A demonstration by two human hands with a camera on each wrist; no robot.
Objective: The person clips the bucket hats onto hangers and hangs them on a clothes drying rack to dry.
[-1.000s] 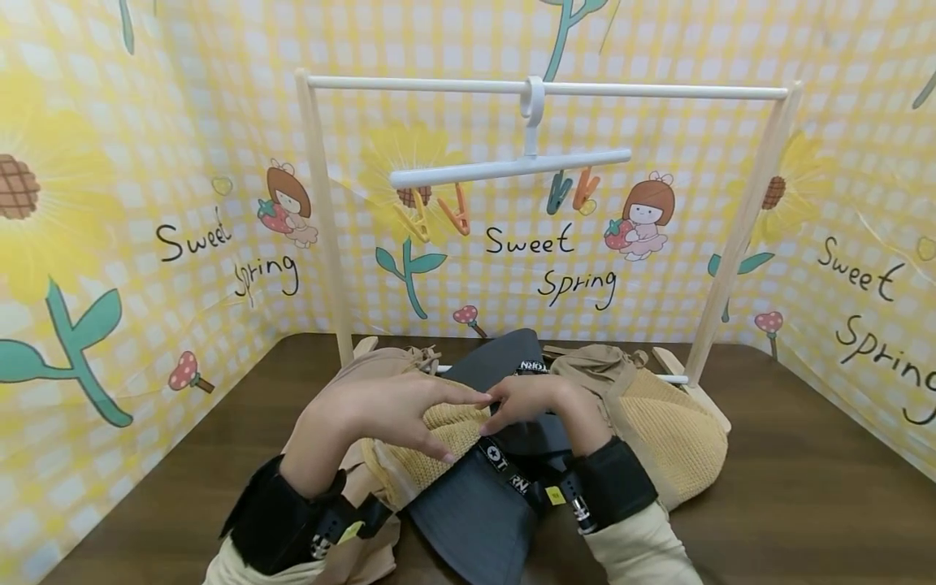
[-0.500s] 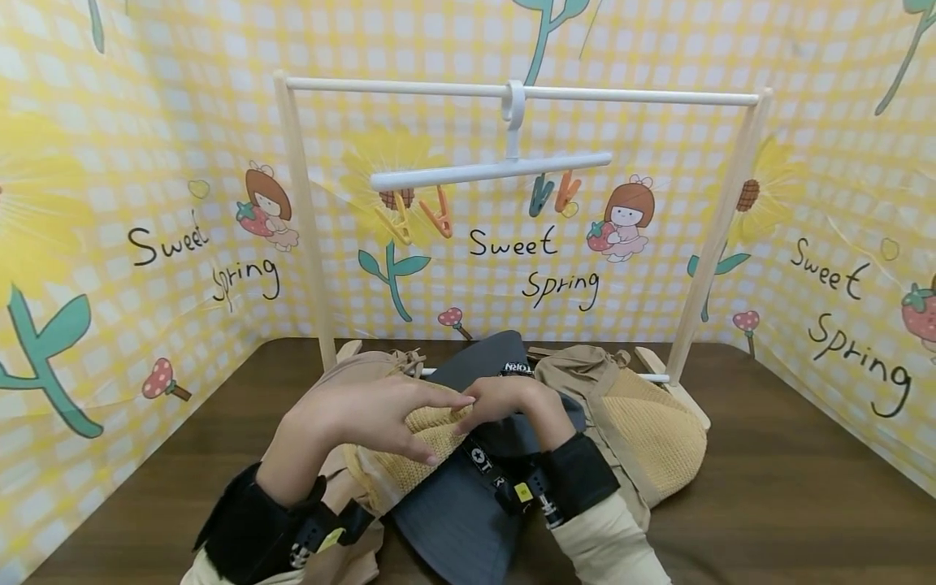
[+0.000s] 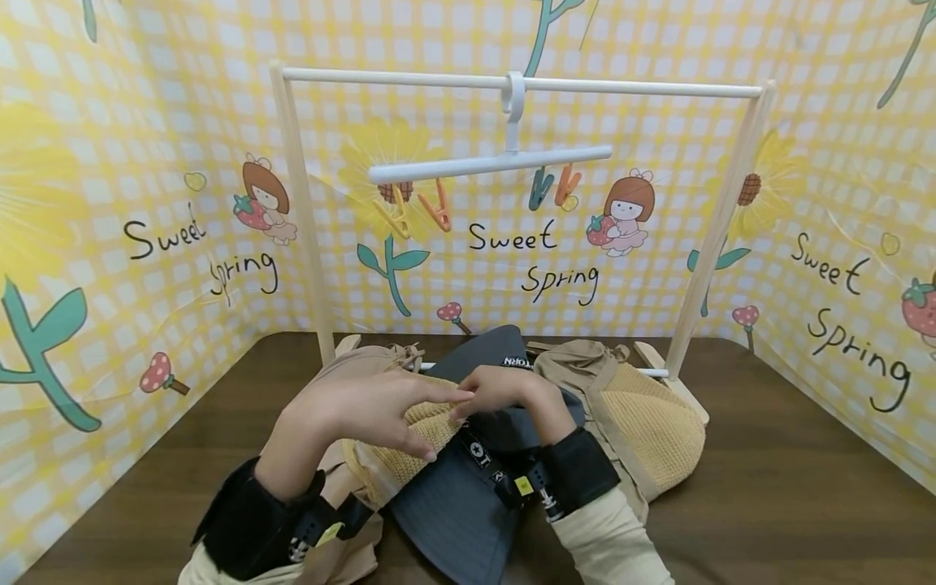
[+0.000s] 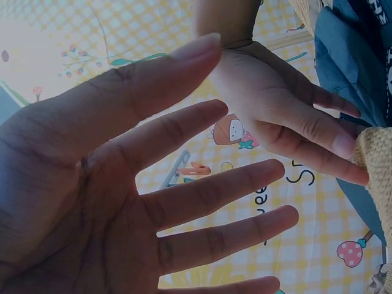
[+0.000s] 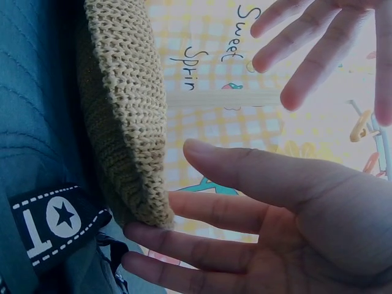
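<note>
My left hand (image 3: 366, 410) hovers over a yellow woven hat (image 3: 420, 435), fingers straight and spread, holding nothing. The left wrist view shows its palm (image 4: 92, 184) facing the camera. Opposite it is my right hand (image 3: 504, 388), its fingers fairly straight. In the right wrist view, fingertips (image 5: 144, 236) of that hand touch the lower edge of the woven hat (image 5: 138, 122), while the thumb stands apart from it. Dark grey-blue bucket hats (image 3: 461, 516) with a black lettered band lie under and beside the woven one.
Another yellow woven hat with beige fabric (image 3: 651, 426) lies at the right on the brown table (image 3: 790, 455). Behind stands a wooden rack (image 3: 303, 219) with a white bar. A white hanger (image 3: 490, 162) with coloured clips (image 3: 439, 207) hangs from it, tilted.
The head view has shifted slightly, so the scene sits further left. My right forearm has come a little to the left. Both hands keep nearly the same pose, and the hats stay put.
</note>
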